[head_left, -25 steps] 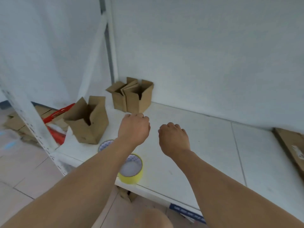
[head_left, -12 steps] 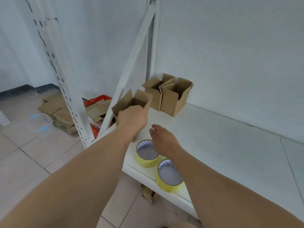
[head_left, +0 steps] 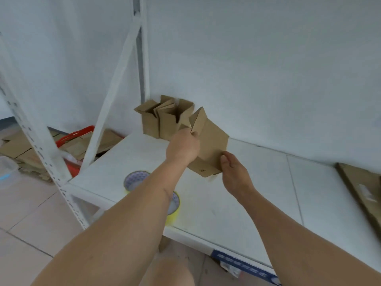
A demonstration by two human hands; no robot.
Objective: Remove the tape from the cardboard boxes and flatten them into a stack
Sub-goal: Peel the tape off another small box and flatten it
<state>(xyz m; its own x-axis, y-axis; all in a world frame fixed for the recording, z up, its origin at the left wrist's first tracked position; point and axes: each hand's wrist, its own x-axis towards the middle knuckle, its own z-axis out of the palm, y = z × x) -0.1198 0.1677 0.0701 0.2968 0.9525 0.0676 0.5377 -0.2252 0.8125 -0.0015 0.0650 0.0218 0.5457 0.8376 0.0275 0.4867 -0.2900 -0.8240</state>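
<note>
A small brown cardboard box (head_left: 210, 143) is held tilted above the white shelf (head_left: 257, 195), its open flaps pointing up and back. My left hand (head_left: 182, 146) grips its upper left flap edge. My right hand (head_left: 234, 172) holds its lower right corner. Two more open cardboard boxes (head_left: 162, 118) stand side by side against the wall at the shelf's back left corner. Flattened cardboard (head_left: 22, 149) lies in a pile on the floor to the left.
Two yellow tape rolls (head_left: 135, 178) (head_left: 174, 205) lie near the shelf's front edge, partly under my left forearm. A red basket (head_left: 74, 137) sits on the floor behind the white shelf uprights (head_left: 39, 141). A flat cardboard sheet (head_left: 362, 190) lies at the shelf's right.
My left hand took the box from the shelf's left edge and lifted it right, toward the middle. My right hand rose from the tape rolls and now grips the box's lower corner.
</note>
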